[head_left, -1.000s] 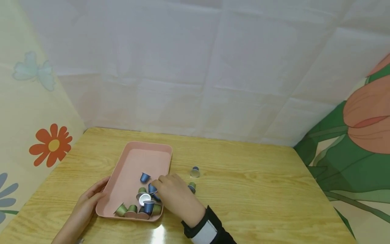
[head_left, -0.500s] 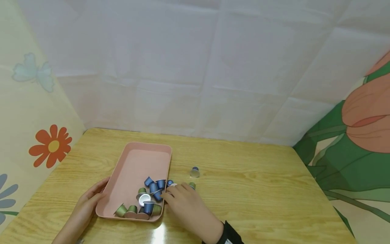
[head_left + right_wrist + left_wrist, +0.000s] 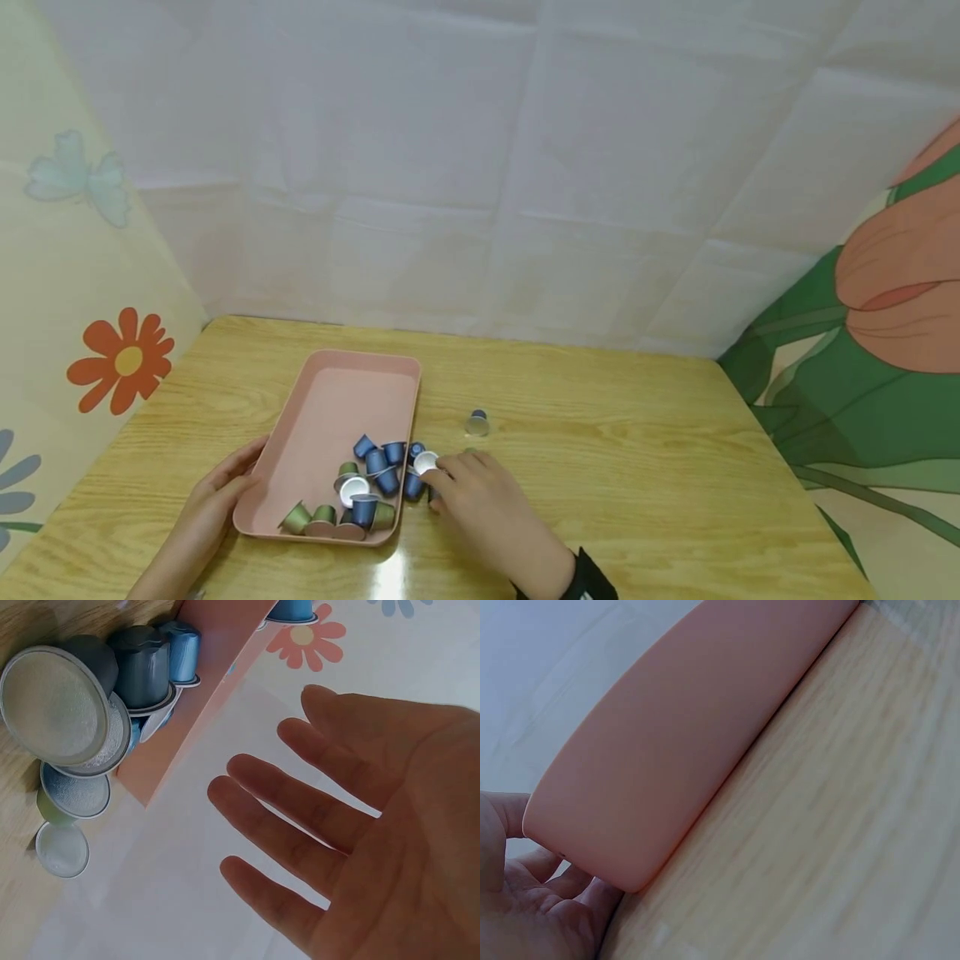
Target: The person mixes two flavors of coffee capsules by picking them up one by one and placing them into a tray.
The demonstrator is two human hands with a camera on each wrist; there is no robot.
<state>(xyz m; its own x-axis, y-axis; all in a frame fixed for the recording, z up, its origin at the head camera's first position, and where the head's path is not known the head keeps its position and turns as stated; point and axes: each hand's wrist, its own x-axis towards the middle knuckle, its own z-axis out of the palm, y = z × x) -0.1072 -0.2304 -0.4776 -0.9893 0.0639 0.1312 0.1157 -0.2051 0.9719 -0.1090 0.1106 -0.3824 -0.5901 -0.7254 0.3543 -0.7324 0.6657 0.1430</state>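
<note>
A pink tray lies on the table's left side. My left hand grips its near left corner; in the left wrist view the thumb is at the rim and the fingers curl against the tray wall. Blue coffee capsules and green coffee capsules lie jumbled in the tray's near end. Just outside its right side sit more blue capsules and a silver-lidded one. My right hand is low beside these; the right wrist view shows its fingers spread, holding nothing.
A lone capsule with a pale lid stands farther back, right of the tray. The wooden table meets a white sheet behind. Flower-printed panels flank both sides.
My right hand has drawn back rightward from over the tray, uncovering blue capsules in it and beside its right edge. A blue capsule in the tray has shifted slightly right. My left hand stays put.
</note>
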